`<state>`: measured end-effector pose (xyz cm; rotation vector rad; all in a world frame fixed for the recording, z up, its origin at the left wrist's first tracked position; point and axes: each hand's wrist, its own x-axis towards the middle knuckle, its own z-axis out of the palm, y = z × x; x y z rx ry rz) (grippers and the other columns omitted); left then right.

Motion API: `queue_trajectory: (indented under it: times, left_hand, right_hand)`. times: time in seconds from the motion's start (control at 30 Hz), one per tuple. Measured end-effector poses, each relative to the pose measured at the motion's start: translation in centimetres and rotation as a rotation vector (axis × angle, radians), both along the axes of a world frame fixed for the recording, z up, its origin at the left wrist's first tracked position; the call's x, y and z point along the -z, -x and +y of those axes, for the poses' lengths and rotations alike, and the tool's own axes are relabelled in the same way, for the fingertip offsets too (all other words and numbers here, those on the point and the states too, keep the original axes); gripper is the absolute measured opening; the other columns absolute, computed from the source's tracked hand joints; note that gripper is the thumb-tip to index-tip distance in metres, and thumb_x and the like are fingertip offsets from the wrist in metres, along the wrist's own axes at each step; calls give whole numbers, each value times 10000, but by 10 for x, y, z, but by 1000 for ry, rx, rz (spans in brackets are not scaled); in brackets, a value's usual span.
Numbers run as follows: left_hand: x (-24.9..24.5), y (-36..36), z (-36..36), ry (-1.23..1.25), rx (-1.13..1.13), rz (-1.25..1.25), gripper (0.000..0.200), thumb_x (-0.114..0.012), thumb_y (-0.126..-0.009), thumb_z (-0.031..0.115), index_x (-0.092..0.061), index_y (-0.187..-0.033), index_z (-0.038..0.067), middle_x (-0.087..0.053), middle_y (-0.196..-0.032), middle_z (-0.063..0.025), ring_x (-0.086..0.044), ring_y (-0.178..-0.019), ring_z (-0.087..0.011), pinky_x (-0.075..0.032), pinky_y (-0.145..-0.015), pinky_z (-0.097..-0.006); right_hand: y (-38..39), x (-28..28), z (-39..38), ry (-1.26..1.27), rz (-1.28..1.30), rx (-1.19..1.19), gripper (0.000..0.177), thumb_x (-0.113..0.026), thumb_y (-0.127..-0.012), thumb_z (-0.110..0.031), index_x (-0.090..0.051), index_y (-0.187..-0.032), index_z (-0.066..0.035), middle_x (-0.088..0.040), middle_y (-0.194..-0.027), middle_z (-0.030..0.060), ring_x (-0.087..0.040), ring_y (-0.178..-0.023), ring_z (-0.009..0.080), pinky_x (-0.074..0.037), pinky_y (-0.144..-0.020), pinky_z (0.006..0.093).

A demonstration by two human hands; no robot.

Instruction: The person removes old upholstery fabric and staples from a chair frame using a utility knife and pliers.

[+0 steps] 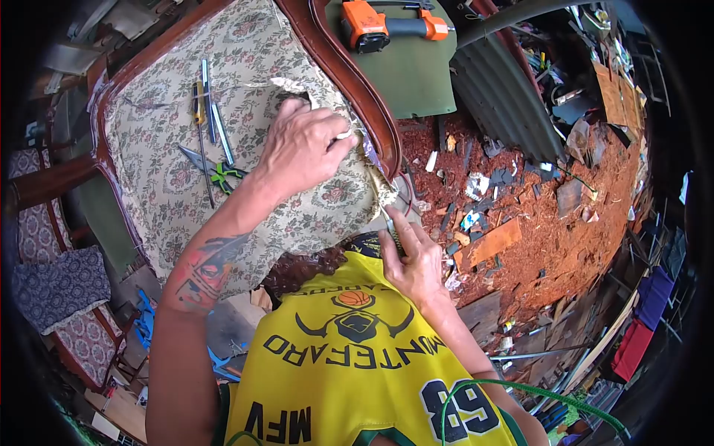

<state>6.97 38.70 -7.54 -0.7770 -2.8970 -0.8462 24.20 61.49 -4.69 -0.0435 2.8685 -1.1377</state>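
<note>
A wooden-framed chair seat covered in floral upholstery fabric [223, 52] lies in front of me, its fabric torn and lifted along the right edge. My left hand [305, 145] is closed on the loose fabric near that edge, a pale bit showing by the thumb. Lower right, by the seat's corner, my right hand [413, 256] is closed around a slim tool [388, 221], mostly hidden by the fingers, its tip against the frayed edge. On the fabric, left of my left hand, lie green-handled scissors [222, 177], a yellow-handled screwdriver [198, 104] and slim blue tools [216, 123].
An orange and black power tool [390, 28] rests on a green padded surface [424, 82] at the top. Reddish ground [573, 230] strewn with scraps spreads to the right. Another upholstered piece [59, 290] stands at left. A green cord [550, 394] crosses the lower right.
</note>
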Motion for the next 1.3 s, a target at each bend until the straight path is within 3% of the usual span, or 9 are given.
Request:
queue_trajectory:
  times: [0.1,0.17,0.3,0.4,0.53,0.8,0.97,1.13,1.3]
  left_hand:
    - [-12,53,8,77,142,40,276,-731,-983,331,-785,-906,71,-679,-902,-70,-660,-881,-268,-460,-916,-412]
    - [-4,89,14,-7,257,164,265,-746,-962,334,-793,-914,77,-668,-964,-65,-674,-924,-268,-470,-959,-420]
    - [-7,117,34,83,369,-50,263,-795,-912,347,-800,-925,84,-682,-1009,-69,-698,-1024,-300,-527,-966,-448]
    - [-4,116,39,66,298,-133,275,-817,-893,345,-786,-912,72,-697,-1011,-88,-715,-1040,-319,-564,-948,-457]
    - [-8,115,38,45,248,-197,279,-831,-884,342,-792,-929,70,-716,-1013,-106,-740,-1018,-323,-579,-924,-472]
    - [4,112,35,-27,249,-148,254,-829,-893,314,-802,-953,69,-731,-1034,-106,-751,-1017,-311,-594,-909,-459]
    - [-3,114,33,-105,163,-181,262,-805,-913,337,-804,-952,78,-744,-1006,-114,-755,-1004,-305,-591,-901,-464]
    - [-30,103,35,-120,180,-136,284,-808,-899,364,-805,-928,82,-753,-904,-122,-763,-943,-309,-594,-876,-455]
    - [-67,80,68,-116,413,-223,301,-849,-862,360,-811,-926,68,-781,-859,-115,-781,-895,-317,-602,-836,-455]
  right_hand:
    - [31,4,-24,-46,-28,-8,436,-744,-968,-175,-679,-1395,-114,-720,-842,190,-712,-639,394,-571,-584,512]
    - [55,10,-35,4,11,23,426,-724,-980,-178,-671,-1394,-93,-730,-874,217,-724,-686,416,-578,-620,525]
    - [80,20,-42,-42,-29,21,422,-706,-990,-182,-663,-1391,-58,-739,-917,246,-734,-741,441,-583,-672,539]
    - [88,21,-42,-106,-96,47,422,-697,-994,-183,-662,-1373,1,-748,-929,264,-740,-777,452,-590,-721,540]
    - [94,21,-35,-98,-118,50,424,-708,-994,-194,-687,-1364,12,-749,-899,265,-740,-723,428,-589,-676,504]
    - [98,11,-34,-222,-83,-26,407,-703,-993,-186,-696,-1353,2,-751,-871,255,-747,-707,411,-599,-662,493]
    - [79,4,-32,-308,-123,-14,404,-693,-985,-159,-681,-1361,-10,-760,-891,243,-762,-780,430,-610,-712,514]
    - [72,-10,-20,-250,-177,-21,405,-705,-976,-150,-690,-1368,-48,-759,-907,239,-758,-753,420,-606,-670,505]
    - [26,-33,6,-44,-133,-169,452,-760,-939,-120,-688,-1382,-58,-744,-830,224,-748,-686,402,-583,-600,464]
